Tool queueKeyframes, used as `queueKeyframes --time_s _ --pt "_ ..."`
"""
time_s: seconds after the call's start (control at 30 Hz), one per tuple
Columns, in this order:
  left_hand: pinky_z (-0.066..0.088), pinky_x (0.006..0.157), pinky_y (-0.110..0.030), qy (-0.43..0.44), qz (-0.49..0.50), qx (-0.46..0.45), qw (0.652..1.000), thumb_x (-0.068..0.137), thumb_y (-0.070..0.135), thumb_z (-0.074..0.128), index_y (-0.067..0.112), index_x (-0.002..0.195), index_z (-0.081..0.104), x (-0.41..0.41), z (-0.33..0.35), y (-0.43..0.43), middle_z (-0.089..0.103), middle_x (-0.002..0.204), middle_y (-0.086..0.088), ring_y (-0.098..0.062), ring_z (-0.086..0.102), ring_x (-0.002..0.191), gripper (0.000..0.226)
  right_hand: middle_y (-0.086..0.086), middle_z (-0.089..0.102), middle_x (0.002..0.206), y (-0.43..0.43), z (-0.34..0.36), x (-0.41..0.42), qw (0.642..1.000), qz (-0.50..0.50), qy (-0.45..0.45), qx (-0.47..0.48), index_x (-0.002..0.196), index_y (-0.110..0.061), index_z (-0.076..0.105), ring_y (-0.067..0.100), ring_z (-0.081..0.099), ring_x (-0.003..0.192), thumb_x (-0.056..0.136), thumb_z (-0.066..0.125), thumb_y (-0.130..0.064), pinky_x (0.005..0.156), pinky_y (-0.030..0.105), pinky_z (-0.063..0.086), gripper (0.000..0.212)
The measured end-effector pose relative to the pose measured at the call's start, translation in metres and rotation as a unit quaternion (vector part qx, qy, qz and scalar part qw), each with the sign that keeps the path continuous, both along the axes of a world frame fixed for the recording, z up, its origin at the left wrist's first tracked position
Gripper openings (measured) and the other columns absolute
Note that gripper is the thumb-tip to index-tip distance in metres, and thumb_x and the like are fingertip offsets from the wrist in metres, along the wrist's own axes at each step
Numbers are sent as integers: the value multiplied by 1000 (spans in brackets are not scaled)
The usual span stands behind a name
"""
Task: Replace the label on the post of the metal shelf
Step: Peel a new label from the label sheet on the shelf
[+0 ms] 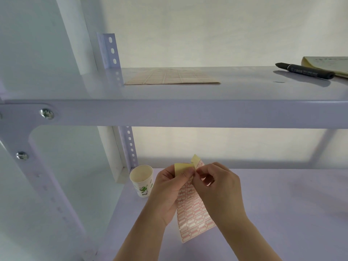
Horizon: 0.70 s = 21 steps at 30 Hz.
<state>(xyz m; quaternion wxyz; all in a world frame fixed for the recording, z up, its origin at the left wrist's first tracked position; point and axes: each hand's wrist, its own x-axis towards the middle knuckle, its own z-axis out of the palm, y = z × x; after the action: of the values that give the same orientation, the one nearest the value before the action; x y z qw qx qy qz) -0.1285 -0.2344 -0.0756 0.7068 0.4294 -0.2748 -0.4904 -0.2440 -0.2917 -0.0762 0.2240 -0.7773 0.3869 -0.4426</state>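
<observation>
Over the lower shelf my left hand [167,187] holds a sheet of red-bordered labels [194,217] by its upper end, where the yellowish backing is bent back. Some labels near the top carry a handwritten letter. My right hand [216,185] pinches at the sheet's top edge with thumb and forefinger, touching the left fingers. The white front post [40,178] of the metal shelf runs down the left side, with two bolts in its bracket. No label shows on it here.
A paper cup [141,178] with a green print stands on the lower shelf [282,204] just left of my hands. The upper shelf [244,87] holds a second label sheet [171,77], a black marker [305,71] and a notepad [327,65]. A perforated rear post [130,147] stands behind the cup.
</observation>
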Motion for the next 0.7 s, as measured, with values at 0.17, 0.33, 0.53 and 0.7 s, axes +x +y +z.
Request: queueKeyframes --time_s 0.17,0.33,0.53,0.7 --pt "59 67 -34 4 -2 -3 1000 76 14 74 2 93 77 1 1 0 76 82 -16 -25 72 73 21 -9 65 63 0 0 1 1000 -10 -5 2 66 -18 72 7 60 58 76 73 -14 55 27 51 11" --pt "58 68 -33 -2 -15 -6 1000 78 13 73 2 94 78 -1 1 2 77 83 -16 -26 72 75 21 -7 63 60 2 2 2 1000 -24 -7 2 63 -18 68 10 59 57 75 71 -15 53 31 51 12" --pt "57 69 -33 0 -29 -7 1000 78 15 71 4 91 79 -2 1 4 77 81 -15 -24 72 74 19 -6 58 56 1 -1 2 999 -47 6 -5 57 -16 59 13 54 54 74 69 -13 48 25 41 20" --pt "57 69 -34 10 -17 -18 1000 80 16 70 3 91 78 -4 -1 2 75 82 -15 -25 71 75 19 -9 59 61 0 -5 0 999 -34 -3 -22 62 -18 63 10 55 56 76 69 -11 49 24 44 17"
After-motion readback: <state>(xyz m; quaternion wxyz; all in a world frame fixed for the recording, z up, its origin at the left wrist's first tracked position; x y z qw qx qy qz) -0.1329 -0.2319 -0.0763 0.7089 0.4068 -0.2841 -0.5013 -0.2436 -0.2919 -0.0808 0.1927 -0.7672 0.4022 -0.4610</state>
